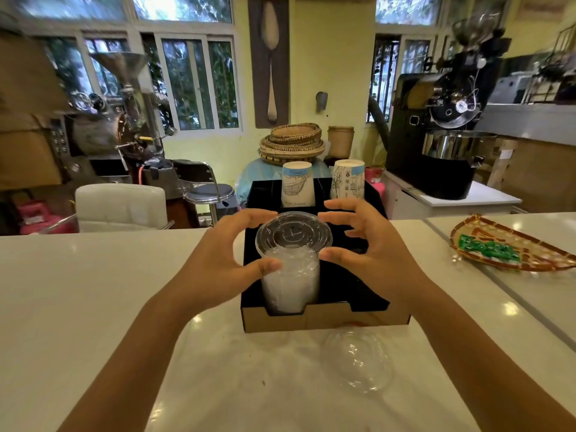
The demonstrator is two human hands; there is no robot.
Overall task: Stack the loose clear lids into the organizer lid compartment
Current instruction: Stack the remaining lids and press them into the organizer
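Observation:
A tall stack of clear lids [291,275] stands upright in the front-left compartment of the black cardboard organizer [327,319]. A flat clear lid [293,233] tops the stack. My left hand [218,260] curls around the stack's left side, thumb on its front and fingers over the far rim. My right hand [367,247] holds the right side, thumb under the top lid's rim and index finger at its far edge, the other fingers spread. One loose clear dome lid [357,360] lies on the white counter just in front of the organizer.
Two upside-down paper cups [297,183] [347,179] stand in the organizer's rear compartments. A woven tray [511,247] with green packets lies on the counter at the right. Beyond the counter stand a white chair [121,207], a stool and coffee roasting machines.

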